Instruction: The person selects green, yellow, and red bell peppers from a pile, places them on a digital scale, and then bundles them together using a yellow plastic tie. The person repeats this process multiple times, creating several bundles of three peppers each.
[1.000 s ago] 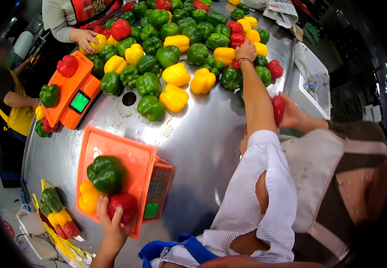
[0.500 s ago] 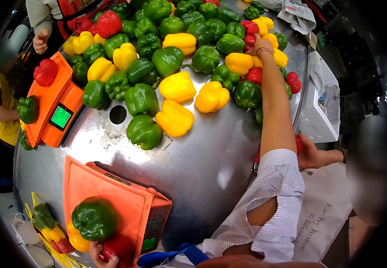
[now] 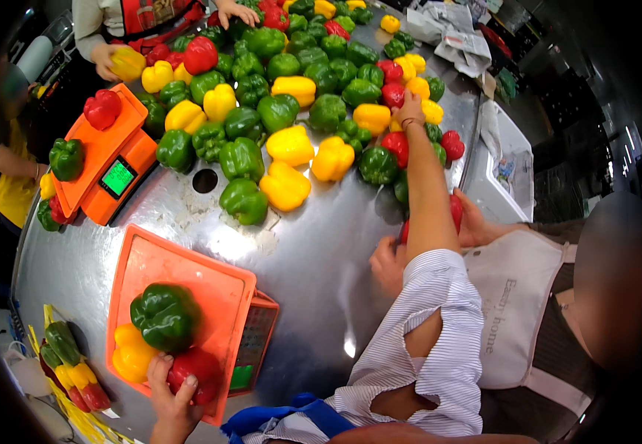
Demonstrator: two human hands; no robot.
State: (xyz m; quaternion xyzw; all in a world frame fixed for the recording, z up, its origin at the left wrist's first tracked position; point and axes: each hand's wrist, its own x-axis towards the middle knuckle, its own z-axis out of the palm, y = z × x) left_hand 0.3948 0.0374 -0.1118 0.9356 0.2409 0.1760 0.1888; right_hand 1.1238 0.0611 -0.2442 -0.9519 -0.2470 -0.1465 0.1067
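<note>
The left hand (image 3: 171,396) comes up from the lower edge and grips a red pepper (image 3: 196,374), fingers wrapped around its lower side, on the near corner of an orange scale tray (image 3: 210,285). On that same tray a large green pepper (image 3: 165,317) sits just above the red one, touching it, and a yellow pepper (image 3: 130,355) lies just left of both at the tray's edge. The scale's display panel (image 3: 251,348) faces right of the tray, tilted.

The right hand (image 3: 408,109) is stretched far across the steel desk (image 3: 321,259), its striped sleeve rolled above the elbow. Its fingers rest down among the heap, touching a yellow pepper (image 3: 371,117) and near a red pepper (image 3: 393,94); whether the fingers have closed on anything cannot be told from this view.

The heap of green, yellow and red peppers covers the far half of the desk. A round hole (image 3: 205,180) opens in the steel just below the heap. To the left stands a second orange scale (image 3: 110,159) carrying a red pepper (image 3: 102,109) and a green pepper (image 3: 65,157). A co-worker at the right, in a light apron, holds a red pepper (image 3: 454,211) with both hands under the outstretched arm. Another person at the far edge holds a yellow pepper (image 3: 127,63). Bagged peppers (image 3: 73,366) lie at the lower left.
</note>
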